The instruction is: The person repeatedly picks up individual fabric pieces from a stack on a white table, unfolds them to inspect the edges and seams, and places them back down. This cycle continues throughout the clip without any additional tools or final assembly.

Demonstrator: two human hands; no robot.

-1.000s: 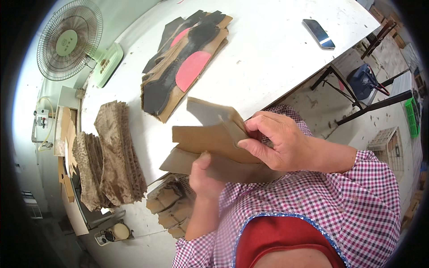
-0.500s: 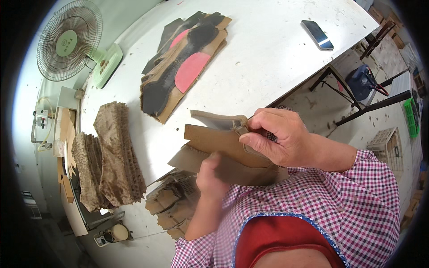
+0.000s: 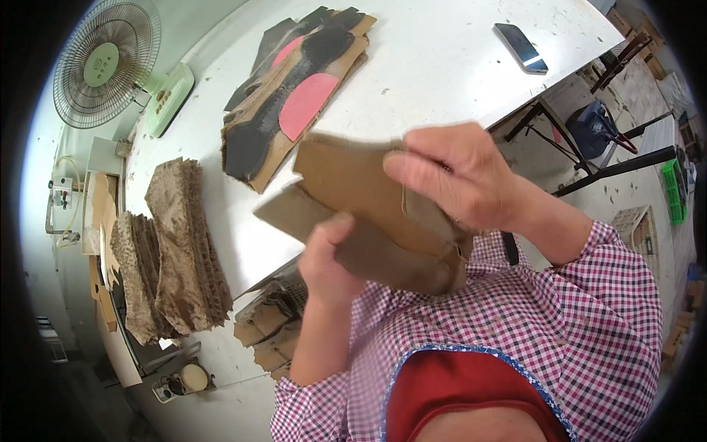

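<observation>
Head view. Brown piece is held in both hands, in front of the torso; its left corners show against the white table, its lower right end against the checked garment. Right hand, blurred: thumb and fingers pinch the upper right edge. Left hand, also blurred: thumb lies over the lower left part, fingers hidden beneath, the piece between them.

Edges: table's near edge runs slantwise behind both hands. Upper corner of the piece sits just beside the dark stack with pink patches in view; contact cannot be told. Room: white surface shows between that stack and the phone, which lies near the right edge. To the left, a strip of tabletop separates the piece from two fur stacks, side by side. Fan stands beyond, far left. Below the near edge: more brown pieces.
</observation>
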